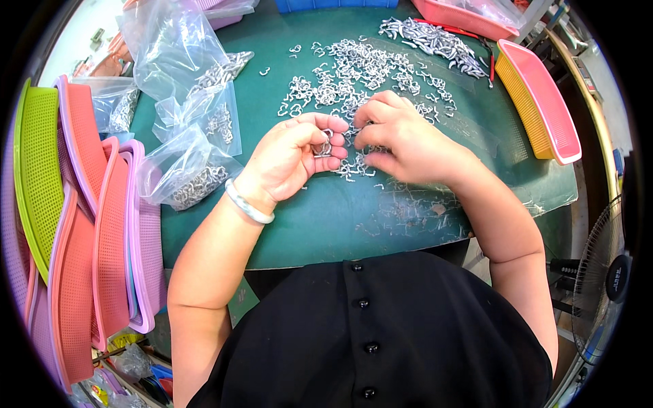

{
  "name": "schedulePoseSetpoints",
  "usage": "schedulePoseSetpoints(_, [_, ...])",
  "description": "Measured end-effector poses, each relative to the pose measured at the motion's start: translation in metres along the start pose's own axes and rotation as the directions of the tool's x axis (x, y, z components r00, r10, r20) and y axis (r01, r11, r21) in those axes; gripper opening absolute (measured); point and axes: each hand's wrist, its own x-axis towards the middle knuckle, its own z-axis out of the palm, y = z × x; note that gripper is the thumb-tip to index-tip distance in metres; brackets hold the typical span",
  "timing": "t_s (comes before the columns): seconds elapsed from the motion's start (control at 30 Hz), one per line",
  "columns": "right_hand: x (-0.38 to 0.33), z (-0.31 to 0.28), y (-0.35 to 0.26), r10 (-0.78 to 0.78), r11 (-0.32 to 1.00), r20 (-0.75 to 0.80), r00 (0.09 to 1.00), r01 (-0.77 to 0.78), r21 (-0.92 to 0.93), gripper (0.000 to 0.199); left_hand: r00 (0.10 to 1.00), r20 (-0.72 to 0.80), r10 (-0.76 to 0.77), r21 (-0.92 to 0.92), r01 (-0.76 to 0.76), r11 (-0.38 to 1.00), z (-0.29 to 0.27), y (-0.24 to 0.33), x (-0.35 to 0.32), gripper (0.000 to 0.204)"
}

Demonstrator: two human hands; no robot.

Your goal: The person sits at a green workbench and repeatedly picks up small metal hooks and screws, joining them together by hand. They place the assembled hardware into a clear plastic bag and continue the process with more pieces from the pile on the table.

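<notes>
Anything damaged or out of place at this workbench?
Yes: the green tabletop looks worn, with pale scuffs and scratches marring its surface on the near side of the right hand. One stray hook also lies apart, left of the loose metal pieces.

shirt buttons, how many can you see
4, down the front of the black shirt: top button, second button and third button below it, bottom button near the picture's lower edge. Others may be hidden.

Shiny metal hooks lie on a smooth, scuffed tabletop, with glossy, crinkled plastic bags left of them.
</notes>
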Motion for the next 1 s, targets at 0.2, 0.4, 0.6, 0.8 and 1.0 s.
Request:
schedulePoseSetpoints(0.2, [0.001,0.0,-0.002,0.028,0.999,0.06,0.998,-0.029,0.021,0.01,1.0,-0.02,-0.015,0.137,0.018,0.99,-0.001,0.0,-0.002,0.012])
schedulePoseSetpoints(0.4, [0.002,0.0,0.005,0.141,0.937,0.001,0.99,-0.134,0.321,0.005,0.999,-0.052,-0.005,0.365,0.024,0.931,0.009,-0.004,-0.004,0.01])
schedulePoseSetpoints(0.6, [0.003,-0.002,0.003,0.208,0.864,0.029,0.978,-0.197,0.463,0.006,0.998,-0.021,0.063,0.548,-0.042,0.836,0.016,-0.011,-0.005,0.009])
schedulePoseSetpoints(0.8, [0.002,-0.001,0.009,0.238,0.883,0.003,0.971,-0.217,0.417,0.008,0.998,-0.055,0.043,0.439,-0.015,0.898,0.013,-0.009,-0.004,0.009])
schedulePoseSetpoints(1.0, [0.002,-0.003,0.006,0.151,0.922,0.0,0.988,-0.141,0.36,0.014,0.995,-0.074,0.073,0.42,-0.035,0.907,0.012,-0.01,-0.005,0.008])
